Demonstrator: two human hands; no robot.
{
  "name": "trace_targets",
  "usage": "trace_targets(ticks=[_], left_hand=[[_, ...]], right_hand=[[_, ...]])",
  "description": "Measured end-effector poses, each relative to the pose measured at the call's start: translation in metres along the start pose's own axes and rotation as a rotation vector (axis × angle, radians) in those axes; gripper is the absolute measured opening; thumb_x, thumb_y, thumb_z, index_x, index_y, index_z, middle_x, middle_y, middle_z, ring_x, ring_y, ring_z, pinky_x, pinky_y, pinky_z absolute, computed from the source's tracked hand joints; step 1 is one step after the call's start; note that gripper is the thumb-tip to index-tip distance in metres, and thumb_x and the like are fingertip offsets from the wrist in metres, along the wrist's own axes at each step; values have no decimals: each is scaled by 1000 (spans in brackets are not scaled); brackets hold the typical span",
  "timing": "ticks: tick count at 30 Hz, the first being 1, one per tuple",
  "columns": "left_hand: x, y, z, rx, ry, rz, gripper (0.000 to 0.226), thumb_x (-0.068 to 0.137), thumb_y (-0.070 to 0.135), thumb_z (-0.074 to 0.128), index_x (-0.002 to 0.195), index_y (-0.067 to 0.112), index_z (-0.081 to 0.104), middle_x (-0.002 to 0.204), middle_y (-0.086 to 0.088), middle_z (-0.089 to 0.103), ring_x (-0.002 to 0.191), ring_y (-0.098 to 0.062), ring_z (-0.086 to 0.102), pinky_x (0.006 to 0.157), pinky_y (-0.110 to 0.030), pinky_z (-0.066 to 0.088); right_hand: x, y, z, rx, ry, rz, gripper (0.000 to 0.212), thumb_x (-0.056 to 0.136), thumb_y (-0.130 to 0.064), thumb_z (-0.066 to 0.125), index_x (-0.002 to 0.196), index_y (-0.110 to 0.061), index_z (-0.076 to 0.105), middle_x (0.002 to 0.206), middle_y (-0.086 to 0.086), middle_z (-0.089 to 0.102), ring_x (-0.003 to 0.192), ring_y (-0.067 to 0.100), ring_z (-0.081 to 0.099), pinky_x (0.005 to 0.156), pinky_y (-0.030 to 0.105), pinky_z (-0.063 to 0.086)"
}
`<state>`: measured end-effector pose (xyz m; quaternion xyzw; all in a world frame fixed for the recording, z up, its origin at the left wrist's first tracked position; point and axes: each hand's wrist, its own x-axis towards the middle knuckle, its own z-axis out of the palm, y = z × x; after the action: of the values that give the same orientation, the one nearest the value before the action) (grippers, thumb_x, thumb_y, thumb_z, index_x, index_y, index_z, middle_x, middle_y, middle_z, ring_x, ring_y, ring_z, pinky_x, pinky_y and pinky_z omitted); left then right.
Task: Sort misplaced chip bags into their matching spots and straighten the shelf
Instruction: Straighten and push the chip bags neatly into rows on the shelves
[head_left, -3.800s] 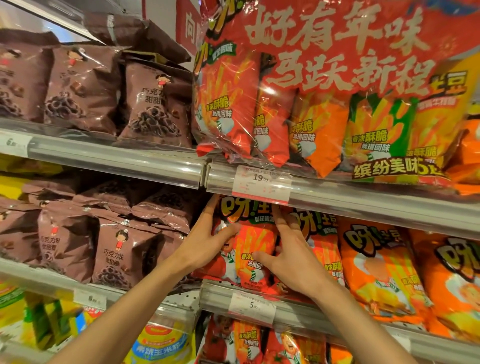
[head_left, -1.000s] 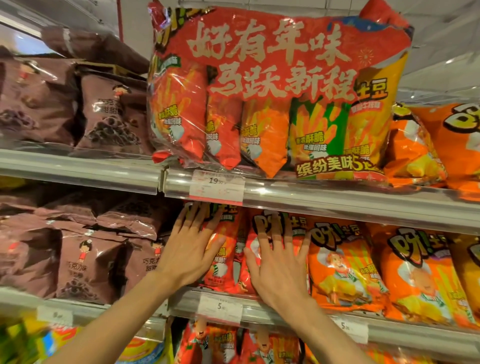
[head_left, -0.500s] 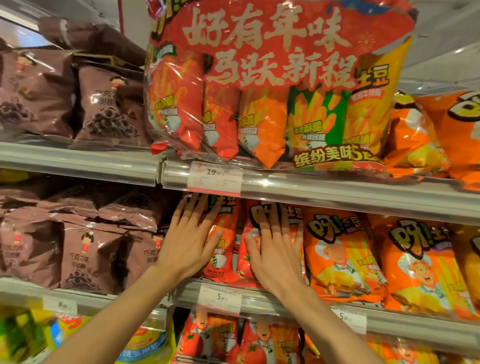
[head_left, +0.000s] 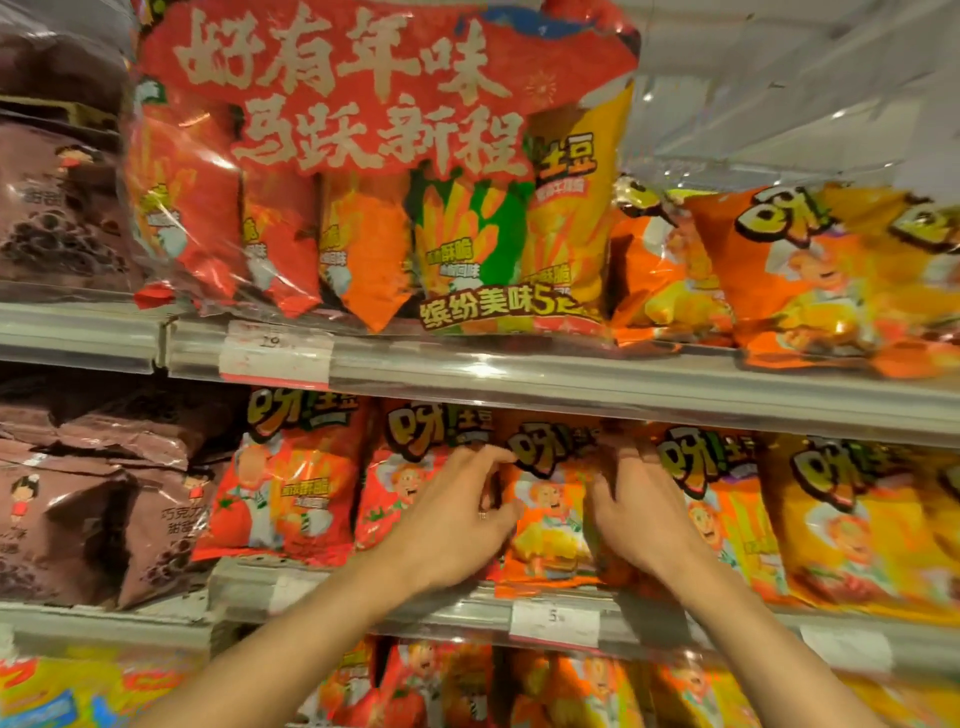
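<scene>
Both hands are flanking one orange chip bag (head_left: 550, 525) on the middle shelf (head_left: 675, 621): left hand (head_left: 452, 525) pinching its left edge, right hand (head_left: 644, 514) curling round its right edge.

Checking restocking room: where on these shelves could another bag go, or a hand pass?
Only above the orange bags on the top shelf, right of the multipack. The middle row is packed edge to edge where left hand and right hand flank the orange bag.

Shop — stocked shelves (head_left: 623, 387), price tags (head_left: 555, 621).

Orange chip bag (head_left: 550, 525) with cartoon figure, red bags (head_left: 291, 493) leftward, brown bags (head_left: 78, 525) beyond.
</scene>
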<state>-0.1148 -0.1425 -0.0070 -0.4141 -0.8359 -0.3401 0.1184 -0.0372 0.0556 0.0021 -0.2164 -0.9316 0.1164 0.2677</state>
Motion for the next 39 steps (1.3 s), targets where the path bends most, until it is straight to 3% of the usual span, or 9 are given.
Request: trace_targets(ticks=[6, 12, 14, 16, 21, 24, 29, 34, 39], left_hand=[[18, 28, 33, 50, -234, -163, 76, 91, 52, 58, 153, 37, 16, 161, -10, 19, 145, -30, 33, 114, -33, 31], [38, 30, 50, -108, -300, -379, 94, 89, 59, 55, 158, 30, -3, 166, -12, 8, 149, -32, 25, 120, -42, 27], [43, 30, 52, -236, -272, -434, 102, 79, 62, 58, 158, 32, 0, 163, -14, 21, 145, -34, 33, 117, -45, 32], [46, 31, 52, -318, -233, -466, 101, 75, 58, 62, 156, 31, 8, 156, -10, 33, 138, -34, 42, 112, -46, 40], [50, 31, 54, -409, -158, -475, 37, 87, 28, 71, 113, 31, 44, 122, -11, 57, 96, -20, 60, 74, -34, 52], [49, 31, 55, -469, -109, -427, 42, 85, 19, 74, 100, 43, 43, 119, 3, 54, 90, -8, 60, 81, -36, 57], [50, 33, 53, -573, -69, -431, 51, 65, 18, 80, 87, 56, 54, 123, -2, 58, 113, -17, 59, 89, -43, 58], [55, 23, 56, -604, -105, -444, 57, 66, 14, 81, 103, 45, 50, 122, 5, 62, 125, -14, 53, 98, -40, 53], [54, 22, 57, -584, -140, -397, 83, 82, 0, 72, 146, 33, 32, 133, 2, 57, 117, -16, 58, 82, -22, 55]], right_hand=[[-2, 24, -4, -67, -192, -20, 63, 87, -7, 46, 148, -5, 28, 137, 20, 47, 126, 35, 47, 104, 36, 37], [9, 38, -21, 135, -361, 4, 63, 92, -17, 50, 150, -13, 25, 121, 16, 59, 110, 30, 60, 89, 33, 47], [17, 39, -22, 339, -438, 31, 60, 88, -23, 55, 144, -23, 32, 98, 11, 69, 82, 24, 67, 76, 39, 57], [25, 39, -21, 370, -499, 39, 80, 83, -31, 62, 151, -31, 20, 103, 11, 70, 77, 20, 69, 74, 38, 60], [30, 41, -11, 478, -491, 0, 108, 73, -37, 81, 156, -33, 12, 157, 2, 34, 128, 18, 46, 101, 28, 43], [28, 47, -12, 475, -466, -38, 109, 72, -34, 84, 156, -30, 15, 159, -4, 26, 140, 14, 33, 108, 27, 37], [27, 51, -15, 465, -463, -76, 111, 74, -34, 84, 157, -32, 9, 161, -6, 20, 144, 14, 26, 103, 19, 29], [22, 51, -19, 473, -427, -79, 110, 74, -36, 83, 156, -34, 11, 157, -7, 29, 139, 14, 33, 108, 27, 36], [21, 47, -20, 405, -468, -6, 98, 75, -33, 82, 151, -24, 22, 136, 4, 51, 106, 16, 58, 93, 38, 53]])
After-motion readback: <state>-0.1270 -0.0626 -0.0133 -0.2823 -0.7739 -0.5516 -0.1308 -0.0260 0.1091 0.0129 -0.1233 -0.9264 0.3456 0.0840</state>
